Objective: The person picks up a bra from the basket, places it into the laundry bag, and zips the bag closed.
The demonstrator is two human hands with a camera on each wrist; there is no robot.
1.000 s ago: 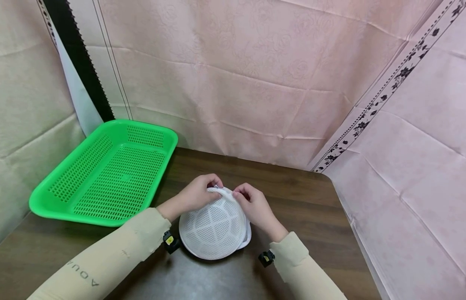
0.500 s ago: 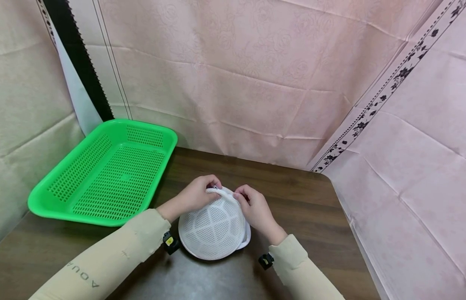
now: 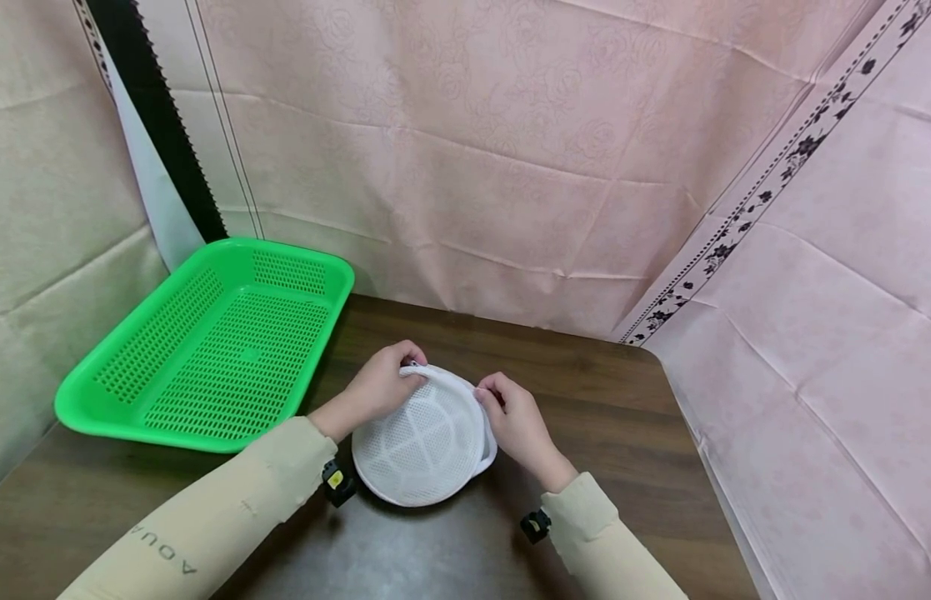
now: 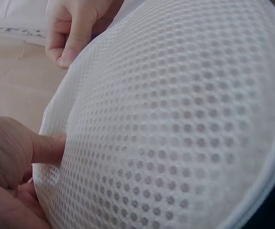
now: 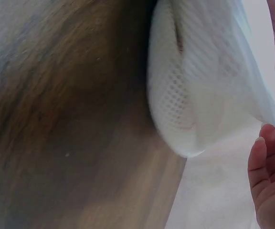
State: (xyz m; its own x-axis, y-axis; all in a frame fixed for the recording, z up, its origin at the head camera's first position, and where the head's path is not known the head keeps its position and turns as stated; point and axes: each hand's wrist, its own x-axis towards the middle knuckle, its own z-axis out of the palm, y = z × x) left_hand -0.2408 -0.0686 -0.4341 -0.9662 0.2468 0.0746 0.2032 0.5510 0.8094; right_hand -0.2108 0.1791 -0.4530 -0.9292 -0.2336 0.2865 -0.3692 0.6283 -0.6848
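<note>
A round white mesh laundry bag stands tilted just above the table, its zip side toward the top in the head view. My left hand pinches its upper left edge, with the thumb pressed on the mesh in the left wrist view. At the upper right edge, my right hand pinches the bag's border between thumb and fingertips. The right wrist view has the right-hand fingers at a drawn-out corner of the fabric. A small zip pull seems to lie by the left fingertips, mostly hidden.
A green perforated plastic basket stands on the left of the brown wooden table. Pale patterned cloth hangs behind and along both sides. Each wrist carries a small black camera.
My left hand has moved up and left, drawing the bag's edge with it. The gap between my hands has widened, and the bag has shifted slightly left and away. The right hand has barely moved.
</note>
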